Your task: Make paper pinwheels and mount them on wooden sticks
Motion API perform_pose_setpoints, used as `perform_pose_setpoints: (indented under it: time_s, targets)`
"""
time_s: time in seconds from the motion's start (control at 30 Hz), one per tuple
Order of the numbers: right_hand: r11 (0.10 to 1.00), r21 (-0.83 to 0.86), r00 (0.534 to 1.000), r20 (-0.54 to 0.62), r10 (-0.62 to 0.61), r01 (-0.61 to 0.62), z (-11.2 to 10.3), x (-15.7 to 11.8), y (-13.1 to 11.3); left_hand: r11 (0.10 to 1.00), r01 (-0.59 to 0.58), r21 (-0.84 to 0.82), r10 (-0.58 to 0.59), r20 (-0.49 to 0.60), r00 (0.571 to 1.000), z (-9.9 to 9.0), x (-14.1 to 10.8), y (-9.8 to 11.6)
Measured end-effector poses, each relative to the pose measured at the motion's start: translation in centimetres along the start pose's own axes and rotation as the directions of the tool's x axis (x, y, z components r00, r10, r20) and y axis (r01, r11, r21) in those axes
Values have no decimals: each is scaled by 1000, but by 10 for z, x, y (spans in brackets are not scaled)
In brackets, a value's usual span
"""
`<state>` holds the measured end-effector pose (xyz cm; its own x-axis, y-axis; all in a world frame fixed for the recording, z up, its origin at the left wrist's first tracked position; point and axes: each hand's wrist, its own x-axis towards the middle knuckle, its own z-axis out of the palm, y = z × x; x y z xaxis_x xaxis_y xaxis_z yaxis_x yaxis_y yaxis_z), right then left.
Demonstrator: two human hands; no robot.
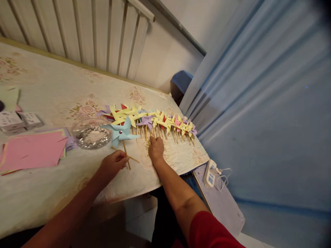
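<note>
My left hand [116, 161] pinches the wooden stick of a light-blue paper pinwheel [120, 132], whose blades stand up beyond the fingers. A loose wooden stick [134, 159] crosses behind that one, near the fingertips. My right hand [156, 148] is closed, with its fingertips near the sticks of the pinwheel row; what they hold, if anything, I cannot make out. A long row of pinwheels [133, 115] in yellow, purple, red and pink lies across the table, sticks toward me. Left of the blue pinwheel, a clear round dish [77, 130] holds many small shiny metal pieces.
A stack of notched pink paper sheets [33, 150] lies at the left, with small white boxes [31, 120] behind it. The flowered tablecloth [59, 179] reaches the table edge. A power strip [210, 174] rests on a low stool, beside a blue curtain [271, 113].
</note>
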<state>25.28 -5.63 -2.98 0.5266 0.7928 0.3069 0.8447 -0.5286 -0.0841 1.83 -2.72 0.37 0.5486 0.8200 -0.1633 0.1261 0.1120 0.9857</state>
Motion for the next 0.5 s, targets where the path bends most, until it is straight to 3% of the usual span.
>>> perform_pose_setpoints:
  time_s: [0.37,0.5]
  targets:
    - [999,43,997,-73,-3,6,9,1,2,1000,-2,-6,2,1,1000,0,0,0]
    - [1000,18,999,-47,-6,7,10,3,2,1000,3,-11,-3,0,1000,1,1,-2]
